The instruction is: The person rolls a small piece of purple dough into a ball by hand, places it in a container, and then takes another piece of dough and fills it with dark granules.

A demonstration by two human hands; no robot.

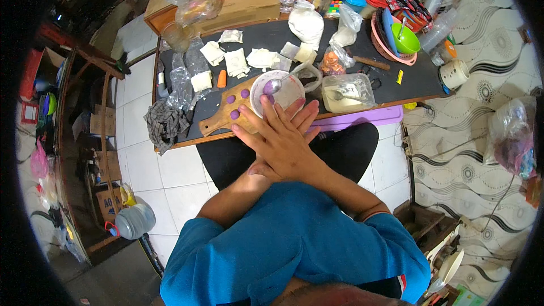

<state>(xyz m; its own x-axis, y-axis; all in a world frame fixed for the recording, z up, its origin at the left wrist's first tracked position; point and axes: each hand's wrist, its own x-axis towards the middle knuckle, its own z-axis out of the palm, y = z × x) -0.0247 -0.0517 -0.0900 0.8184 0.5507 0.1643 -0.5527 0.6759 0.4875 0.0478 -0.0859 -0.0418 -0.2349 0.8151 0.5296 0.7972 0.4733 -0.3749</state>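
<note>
My right hand (287, 148) lies crosswise over my left hand (307, 114), palms together and fingers extended; whether anything is between them is hidden. Just beyond the fingers stands a white bowl (296, 89) holding purple dough and a metal spoon (274, 86). Left of it, a wooden paddle-shaped cutting board (216, 120) bears several small purple dough balls (235, 114). To the bowl's right, a clear plastic tub (361, 85) contains a pale substance and a spoon (344, 97). An orange piece (222, 79), possibly carrot, lies behind the board.
Several opened white packets (236, 62) lie across the dark tabletop (263, 36). Tied bags (306, 21), a wooden-handled tool (371, 63) and a pink basket (409, 58) with a green bowl (406, 38) are farther back. A checked cloth (166, 125) hangs over the left front edge.
</note>
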